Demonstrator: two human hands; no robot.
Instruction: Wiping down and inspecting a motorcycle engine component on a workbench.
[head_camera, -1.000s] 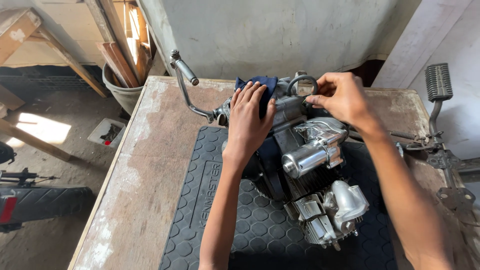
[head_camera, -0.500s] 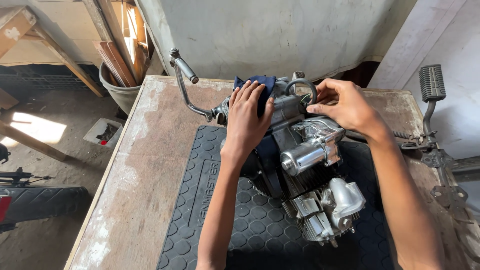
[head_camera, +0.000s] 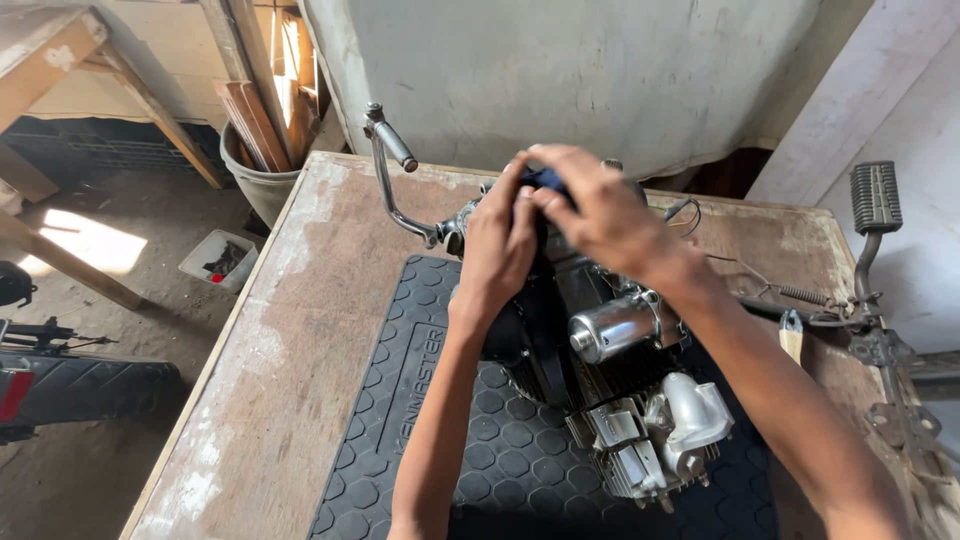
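A small motorcycle engine (head_camera: 620, 400) with silver and black parts lies on a black rubber mat (head_camera: 420, 420) on a worn wooden table (head_camera: 300, 340). A dark blue cloth (head_camera: 548, 180) sits on the engine's far end. My left hand (head_camera: 497, 240) presses on that end and its fingers touch the cloth. My right hand (head_camera: 590, 215) has come across over it and pinches the cloth between its fingertips. A chrome kick lever (head_camera: 385, 160) sticks up from the engine's left side.
A grey bucket (head_camera: 262, 180) holding wooden boards stands beyond the table's left corner. A foot-pedal lever (head_camera: 875, 210), a spring and metal brackets lie at the right edge. A tyre (head_camera: 90, 390) and a small tray (head_camera: 220, 260) rest on the floor at left.
My right hand moved left from the engine's right side onto the blue cloth, meeting my left hand. The camera tilted so the engine sits lower in view.
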